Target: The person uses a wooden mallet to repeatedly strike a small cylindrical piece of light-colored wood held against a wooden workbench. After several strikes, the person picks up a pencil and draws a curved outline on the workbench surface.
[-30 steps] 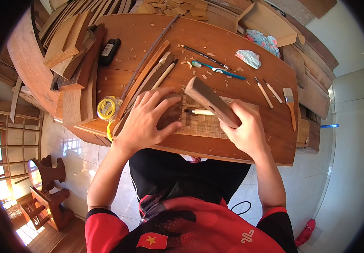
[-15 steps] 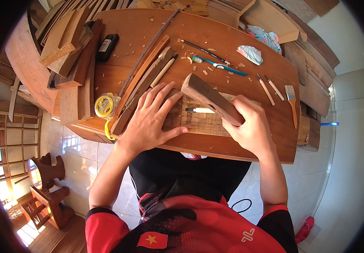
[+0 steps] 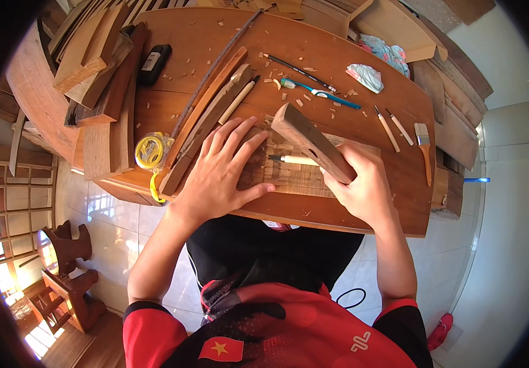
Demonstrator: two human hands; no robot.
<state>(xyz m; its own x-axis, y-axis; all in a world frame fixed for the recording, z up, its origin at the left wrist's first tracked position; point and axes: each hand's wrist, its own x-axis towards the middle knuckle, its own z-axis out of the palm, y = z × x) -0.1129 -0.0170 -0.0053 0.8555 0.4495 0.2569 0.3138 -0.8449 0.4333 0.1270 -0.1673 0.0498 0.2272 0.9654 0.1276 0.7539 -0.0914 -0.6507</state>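
Note:
My left hand (image 3: 218,168) lies flat with fingers spread on the left part of a flat carved board (image 3: 301,184) at the table's near edge. My right hand (image 3: 362,178) is closed around the lower end of a brown wooden block (image 3: 313,142) with a small slot in its side. The block is tilted, its far end raised to the left above the board. Under it a small chisel (image 3: 298,161) with a pale handle points left over the board; the handle's right end is hidden by the block.
Left of my hand lie long wood strips (image 3: 206,122), a chisel (image 3: 238,101) and a yellow tape measure (image 3: 153,151). Farther off are a pencil (image 3: 298,72), a toothbrush (image 3: 322,94) and a crumpled cloth (image 3: 365,78). Two chisels (image 3: 387,129) and a brush (image 3: 422,150) lie right. Wood chips are scattered about.
The block in my right hand has shifted slightly to the right. My left hand stays flat on the board, and the view has moved a little.

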